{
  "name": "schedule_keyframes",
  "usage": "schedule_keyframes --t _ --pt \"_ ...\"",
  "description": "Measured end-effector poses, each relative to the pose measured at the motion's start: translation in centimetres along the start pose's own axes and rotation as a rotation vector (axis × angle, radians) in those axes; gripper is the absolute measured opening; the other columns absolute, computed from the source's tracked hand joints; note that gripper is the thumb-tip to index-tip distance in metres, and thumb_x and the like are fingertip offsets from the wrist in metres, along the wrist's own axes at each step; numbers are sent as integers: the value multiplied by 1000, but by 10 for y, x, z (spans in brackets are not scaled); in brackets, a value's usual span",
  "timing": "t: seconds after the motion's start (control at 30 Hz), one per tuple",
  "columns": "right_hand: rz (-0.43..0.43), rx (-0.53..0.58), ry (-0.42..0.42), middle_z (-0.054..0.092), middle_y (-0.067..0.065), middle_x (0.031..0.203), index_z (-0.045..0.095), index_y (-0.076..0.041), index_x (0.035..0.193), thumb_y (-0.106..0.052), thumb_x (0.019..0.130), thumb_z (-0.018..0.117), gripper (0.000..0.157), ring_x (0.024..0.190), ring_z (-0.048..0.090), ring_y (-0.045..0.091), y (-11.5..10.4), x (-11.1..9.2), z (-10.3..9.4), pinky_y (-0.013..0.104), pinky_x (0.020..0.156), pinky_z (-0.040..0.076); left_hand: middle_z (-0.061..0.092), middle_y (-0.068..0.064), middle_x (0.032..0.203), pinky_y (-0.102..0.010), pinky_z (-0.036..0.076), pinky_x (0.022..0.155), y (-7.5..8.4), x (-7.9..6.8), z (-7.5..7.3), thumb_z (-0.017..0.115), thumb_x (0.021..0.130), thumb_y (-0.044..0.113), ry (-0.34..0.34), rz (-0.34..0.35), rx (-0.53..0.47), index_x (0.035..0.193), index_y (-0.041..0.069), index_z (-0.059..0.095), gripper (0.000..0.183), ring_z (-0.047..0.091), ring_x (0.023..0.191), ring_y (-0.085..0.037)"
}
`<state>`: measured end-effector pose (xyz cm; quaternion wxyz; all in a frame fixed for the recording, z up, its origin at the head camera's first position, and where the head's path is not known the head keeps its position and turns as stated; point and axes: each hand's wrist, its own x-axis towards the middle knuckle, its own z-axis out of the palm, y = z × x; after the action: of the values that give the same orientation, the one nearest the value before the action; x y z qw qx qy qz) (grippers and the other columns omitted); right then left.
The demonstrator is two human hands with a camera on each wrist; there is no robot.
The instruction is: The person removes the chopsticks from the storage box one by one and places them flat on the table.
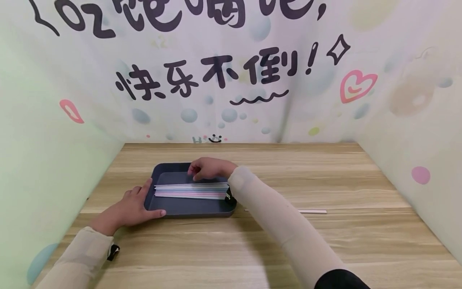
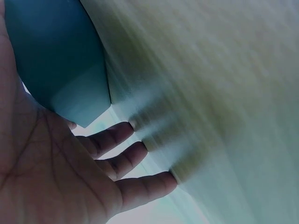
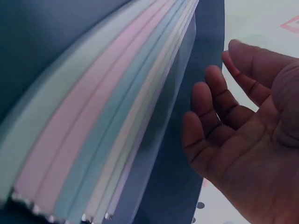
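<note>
A dark grey tray [image 1: 195, 210] lies on the table with a row of long, thin pastel strips [image 1: 191, 191] in it, side by side. The right wrist view shows the strips [image 3: 88, 121] in green, pink, blue and cream, with jagged ends. My left hand [image 1: 131, 206] rests against the tray's left edge, thumb along the front rim and fingers extended. Over the tray's back part hovers my right hand [image 1: 209, 168], fingers loosely bent with nothing between them. In the right wrist view, that hand [image 3: 243, 135] is beside the strips, apart from them.
Another thin, pale strip [image 1: 313, 211] lies on the wooden table [image 1: 346, 176] right of the tray, partly hidden by the right forearm. A printed white backdrop [image 1: 252, 116] stands behind the table, with pale walls at both sides.
</note>
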<state>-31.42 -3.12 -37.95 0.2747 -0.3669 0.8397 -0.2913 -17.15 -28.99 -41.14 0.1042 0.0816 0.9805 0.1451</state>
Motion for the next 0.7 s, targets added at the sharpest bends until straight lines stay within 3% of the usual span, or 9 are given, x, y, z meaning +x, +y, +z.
schedule_keyframes --t 0.7 --pt "10 -134 35 61 -1 97 67 -10 108 -8 96 65 12 85 52 13 11 11 25 24 75 44 32 -45 139 -69 38 94 0 -2 1 67 78 73 21 19 -6 154 -8 12 124 35 123 -64"
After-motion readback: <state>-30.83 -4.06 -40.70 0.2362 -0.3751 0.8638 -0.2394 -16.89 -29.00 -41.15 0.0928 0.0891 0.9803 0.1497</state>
